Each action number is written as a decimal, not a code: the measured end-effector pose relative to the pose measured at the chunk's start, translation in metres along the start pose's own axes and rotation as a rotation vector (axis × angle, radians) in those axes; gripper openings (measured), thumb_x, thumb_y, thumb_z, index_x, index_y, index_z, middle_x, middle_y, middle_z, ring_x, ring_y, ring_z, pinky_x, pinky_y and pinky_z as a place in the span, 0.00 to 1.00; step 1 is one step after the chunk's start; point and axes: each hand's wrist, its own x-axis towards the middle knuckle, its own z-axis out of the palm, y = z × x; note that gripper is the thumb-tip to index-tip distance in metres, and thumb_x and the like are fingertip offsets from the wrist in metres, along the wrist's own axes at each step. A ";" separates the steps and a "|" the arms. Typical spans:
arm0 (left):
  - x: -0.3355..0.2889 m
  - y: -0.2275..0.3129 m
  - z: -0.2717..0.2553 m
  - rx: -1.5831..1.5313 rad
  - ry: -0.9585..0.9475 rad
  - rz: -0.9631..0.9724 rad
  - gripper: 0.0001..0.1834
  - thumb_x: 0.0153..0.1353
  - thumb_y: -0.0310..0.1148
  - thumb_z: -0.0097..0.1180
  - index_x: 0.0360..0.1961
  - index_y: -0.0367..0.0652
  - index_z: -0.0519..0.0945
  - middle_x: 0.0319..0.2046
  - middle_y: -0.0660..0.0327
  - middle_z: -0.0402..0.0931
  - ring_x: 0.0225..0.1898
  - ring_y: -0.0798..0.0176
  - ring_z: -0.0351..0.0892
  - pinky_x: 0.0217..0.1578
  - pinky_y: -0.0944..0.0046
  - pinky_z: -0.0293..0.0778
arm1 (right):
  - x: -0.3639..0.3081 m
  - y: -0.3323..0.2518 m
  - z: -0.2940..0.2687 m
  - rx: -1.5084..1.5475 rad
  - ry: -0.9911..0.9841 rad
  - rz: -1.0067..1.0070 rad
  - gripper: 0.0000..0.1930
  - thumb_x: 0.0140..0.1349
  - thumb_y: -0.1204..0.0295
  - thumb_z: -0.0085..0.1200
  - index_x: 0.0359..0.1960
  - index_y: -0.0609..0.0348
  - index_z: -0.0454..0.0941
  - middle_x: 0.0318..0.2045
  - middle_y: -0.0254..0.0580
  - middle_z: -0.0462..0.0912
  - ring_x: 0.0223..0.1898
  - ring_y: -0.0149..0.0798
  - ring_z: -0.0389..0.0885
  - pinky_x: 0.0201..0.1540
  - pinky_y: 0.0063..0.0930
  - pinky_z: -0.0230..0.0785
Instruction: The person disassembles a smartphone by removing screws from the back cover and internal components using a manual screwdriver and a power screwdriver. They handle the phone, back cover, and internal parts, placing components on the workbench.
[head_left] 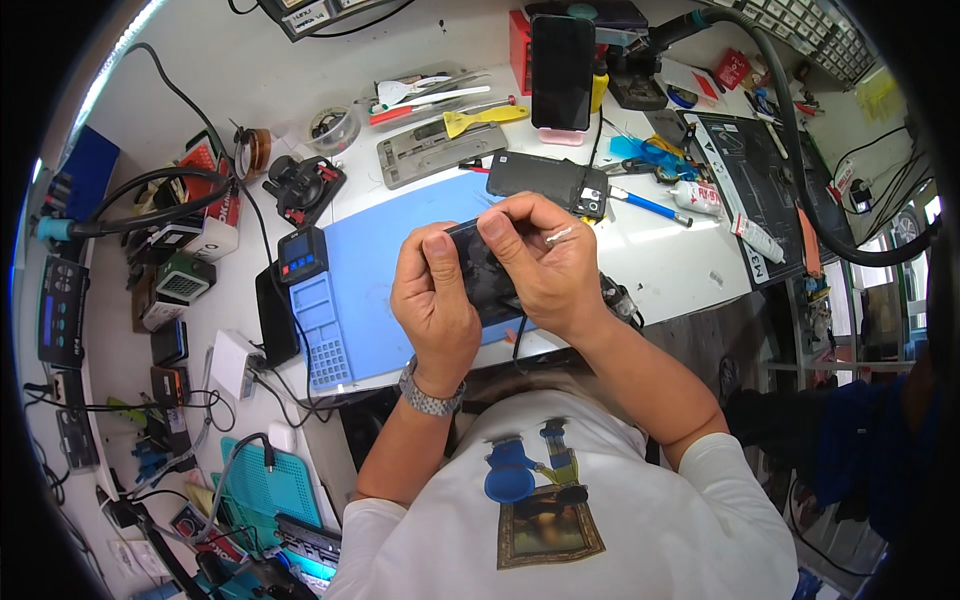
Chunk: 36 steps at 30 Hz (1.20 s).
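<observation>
The dark phone (485,278) sits pinched between both hands above the near edge of the blue work mat (385,270), so if either thumb loses its hold, I judge it could drop onto the mat or past the table edge (690,290) towards the lap. Too much pressure from the thumbs could also flex or crack the thin body. The left hand (432,305) is closed around the phone's left end, its thumb lying flat on the top face and its fingers curled out of sight beneath. The right hand (545,262) wraps over the right end and far edge, fingers bent tight over the top, thumb pressing near the middle. Neither hand has any slack; both are clamped on the phone. Just beyond the right knuckles lies another dark phone (540,180), face down, which a slip could knock. A wristwatch (430,398) sits on the left wrist.
</observation>
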 end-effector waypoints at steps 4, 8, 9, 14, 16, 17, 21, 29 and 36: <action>0.001 0.001 0.002 -0.010 0.008 0.022 0.17 0.83 0.40 0.49 0.48 0.34 0.80 0.39 0.65 0.80 0.39 0.77 0.75 0.42 0.74 0.73 | -0.001 0.000 0.000 -0.036 -0.015 -0.014 0.10 0.75 0.69 0.62 0.45 0.66 0.82 0.35 0.28 0.81 0.36 0.18 0.74 0.39 0.13 0.69; 0.001 0.002 0.003 -0.016 -0.002 0.026 0.17 0.83 0.40 0.49 0.48 0.34 0.80 0.39 0.64 0.81 0.40 0.76 0.75 0.43 0.74 0.73 | 0.000 0.004 0.000 0.006 -0.017 -0.056 0.10 0.75 0.70 0.62 0.46 0.66 0.82 0.36 0.30 0.81 0.37 0.19 0.74 0.40 0.14 0.69; 0.002 0.002 0.003 -0.018 -0.002 0.022 0.17 0.83 0.40 0.50 0.48 0.34 0.81 0.39 0.64 0.81 0.40 0.76 0.75 0.43 0.74 0.73 | 0.000 0.005 0.000 0.025 -0.018 -0.069 0.10 0.75 0.70 0.62 0.46 0.67 0.82 0.37 0.30 0.81 0.37 0.19 0.74 0.40 0.14 0.69; 0.002 0.004 0.003 0.003 -0.003 0.035 0.17 0.82 0.39 0.50 0.48 0.34 0.81 0.40 0.64 0.81 0.40 0.76 0.75 0.43 0.73 0.73 | 0.001 0.009 -0.002 0.003 -0.025 -0.107 0.10 0.74 0.72 0.63 0.47 0.67 0.82 0.39 0.32 0.82 0.38 0.19 0.75 0.41 0.14 0.71; 0.002 0.004 0.003 0.006 0.004 0.030 0.17 0.82 0.39 0.51 0.47 0.34 0.81 0.39 0.64 0.81 0.39 0.76 0.75 0.43 0.73 0.73 | 0.001 0.009 -0.002 0.003 -0.025 -0.099 0.10 0.74 0.72 0.63 0.47 0.67 0.82 0.39 0.32 0.82 0.38 0.19 0.75 0.41 0.14 0.71; 0.002 0.004 0.004 0.006 0.009 0.024 0.17 0.82 0.39 0.50 0.47 0.34 0.81 0.39 0.64 0.81 0.39 0.76 0.75 0.42 0.73 0.73 | 0.001 0.009 -0.002 0.009 -0.023 -0.087 0.09 0.74 0.72 0.63 0.47 0.67 0.82 0.39 0.32 0.82 0.38 0.19 0.75 0.41 0.14 0.71; 0.001 0.003 0.004 -0.091 0.034 -0.015 0.17 0.82 0.40 0.51 0.46 0.34 0.81 0.38 0.65 0.81 0.37 0.76 0.75 0.41 0.74 0.73 | 0.001 0.006 0.000 -0.002 0.014 -0.017 0.09 0.71 0.73 0.66 0.42 0.68 0.83 0.35 0.36 0.85 0.38 0.23 0.79 0.40 0.19 0.74; 0.003 0.001 0.005 0.016 0.040 0.037 0.15 0.81 0.37 0.53 0.44 0.34 0.81 0.39 0.65 0.79 0.40 0.76 0.73 0.43 0.73 0.72 | 0.004 0.000 0.003 -0.059 0.015 -0.027 0.09 0.69 0.71 0.68 0.39 0.67 0.85 0.33 0.38 0.86 0.36 0.23 0.80 0.40 0.20 0.75; 0.004 0.001 0.006 0.004 0.037 0.066 0.14 0.81 0.35 0.53 0.46 0.32 0.81 0.40 0.63 0.80 0.41 0.74 0.75 0.45 0.72 0.72 | 0.007 0.002 0.000 -0.088 0.005 -0.054 0.07 0.67 0.75 0.68 0.38 0.68 0.86 0.33 0.39 0.87 0.36 0.25 0.81 0.40 0.21 0.75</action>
